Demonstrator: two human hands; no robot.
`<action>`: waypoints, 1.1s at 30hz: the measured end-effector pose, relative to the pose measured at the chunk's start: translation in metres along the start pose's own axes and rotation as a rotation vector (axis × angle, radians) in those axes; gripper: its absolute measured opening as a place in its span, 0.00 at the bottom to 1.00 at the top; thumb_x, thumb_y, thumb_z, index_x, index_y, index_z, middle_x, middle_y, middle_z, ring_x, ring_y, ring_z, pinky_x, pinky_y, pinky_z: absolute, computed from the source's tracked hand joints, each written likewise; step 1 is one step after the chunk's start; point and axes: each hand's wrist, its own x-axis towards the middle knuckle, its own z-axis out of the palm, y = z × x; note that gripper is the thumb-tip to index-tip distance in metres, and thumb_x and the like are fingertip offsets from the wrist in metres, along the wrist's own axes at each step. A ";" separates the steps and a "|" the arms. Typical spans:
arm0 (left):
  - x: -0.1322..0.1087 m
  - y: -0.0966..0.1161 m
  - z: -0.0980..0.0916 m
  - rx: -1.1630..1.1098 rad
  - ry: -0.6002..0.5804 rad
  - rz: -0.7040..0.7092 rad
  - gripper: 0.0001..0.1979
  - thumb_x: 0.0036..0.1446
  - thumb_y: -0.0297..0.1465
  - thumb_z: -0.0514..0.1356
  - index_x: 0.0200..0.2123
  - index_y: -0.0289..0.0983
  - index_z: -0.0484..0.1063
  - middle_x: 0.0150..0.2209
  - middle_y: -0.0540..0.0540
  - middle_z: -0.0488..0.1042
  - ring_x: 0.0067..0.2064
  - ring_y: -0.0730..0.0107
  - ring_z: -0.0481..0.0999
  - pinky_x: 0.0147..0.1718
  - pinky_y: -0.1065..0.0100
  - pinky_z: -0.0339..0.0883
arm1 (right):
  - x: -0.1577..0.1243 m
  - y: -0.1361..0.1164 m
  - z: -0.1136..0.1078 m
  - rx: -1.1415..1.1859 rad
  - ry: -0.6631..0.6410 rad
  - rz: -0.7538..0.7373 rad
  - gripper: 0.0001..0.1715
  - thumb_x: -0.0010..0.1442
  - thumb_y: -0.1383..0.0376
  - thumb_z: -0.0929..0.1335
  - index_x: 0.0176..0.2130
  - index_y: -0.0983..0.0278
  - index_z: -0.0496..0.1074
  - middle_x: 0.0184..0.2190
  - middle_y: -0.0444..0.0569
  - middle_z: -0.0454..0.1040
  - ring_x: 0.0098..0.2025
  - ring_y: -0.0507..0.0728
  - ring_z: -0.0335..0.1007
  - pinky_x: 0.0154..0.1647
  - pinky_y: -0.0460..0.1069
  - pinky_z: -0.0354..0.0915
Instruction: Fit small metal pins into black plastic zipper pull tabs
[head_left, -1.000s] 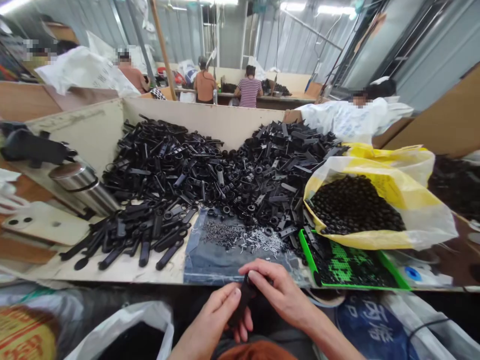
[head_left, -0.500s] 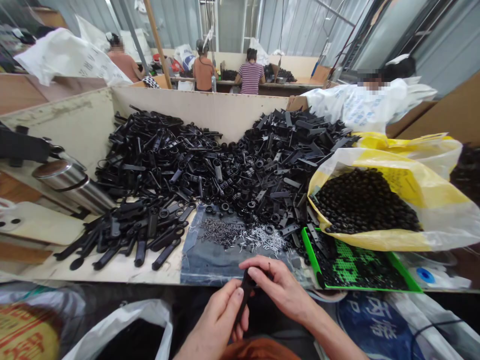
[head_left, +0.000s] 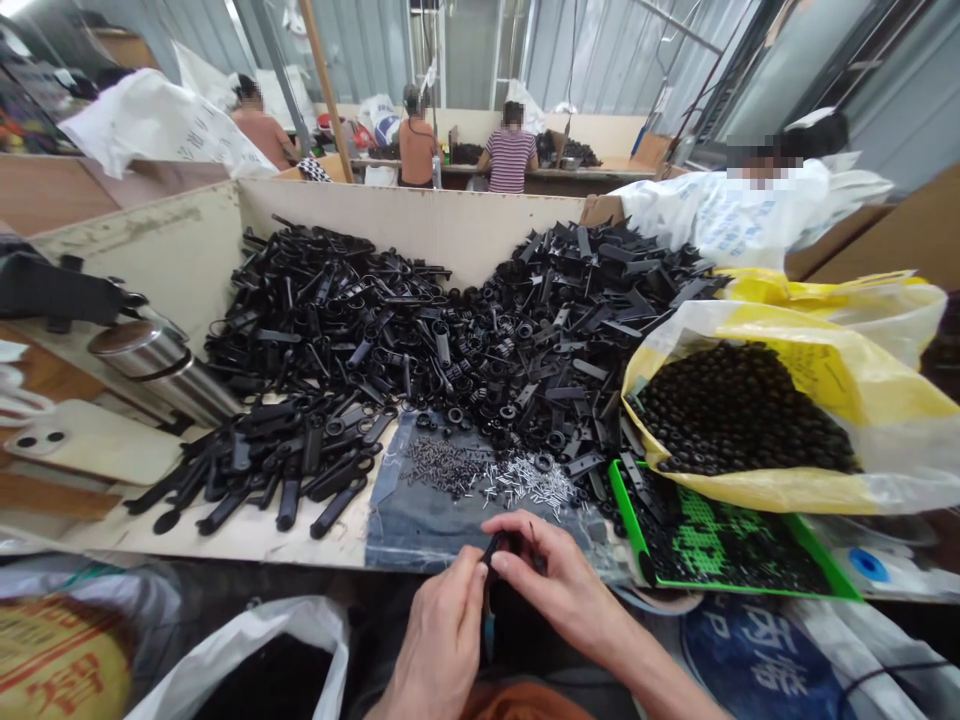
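Observation:
At the table's front edge, my left hand (head_left: 444, 618) is closed around a black plastic handle-like part (head_left: 493, 550), mostly hidden by the fingers. My right hand (head_left: 551, 572) curls over the same part's upper end, thumb pressed against it near the left fingertips. Just beyond the hands, a dark cloth pad (head_left: 409, 520) carries small dark pins (head_left: 442, 465) and shiny metal pins (head_left: 536, 480). Similar long black parts (head_left: 289, 490) lie to the left of the pad. Larger heaps of black plastic pieces (head_left: 322, 300) fill the back of the table.
To the right, a green tray (head_left: 637, 540) holds small black bits, beside a yellow-and-white bag (head_left: 907, 440) of black rings. A steel flask (head_left: 187, 385) and a pale phone (head_left: 105, 440) are at the left. An open white sack (head_left: 330, 640) stands below the edge. Other people sit farther back.
My left hand has turned over the part, its fingers now reaching up beside the right thumb and covering more of it. The view has shifted slightly left.

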 end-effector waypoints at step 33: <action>-0.015 -0.016 0.027 0.016 0.290 -0.166 0.26 0.61 0.51 0.58 0.52 0.39 0.76 0.47 0.38 0.82 0.49 0.49 0.78 0.51 0.57 0.70 | 0.000 0.005 0.000 0.174 -0.002 -0.073 0.18 0.66 0.53 0.68 0.49 0.57 0.79 0.38 0.47 0.71 0.40 0.57 0.67 0.42 0.50 0.65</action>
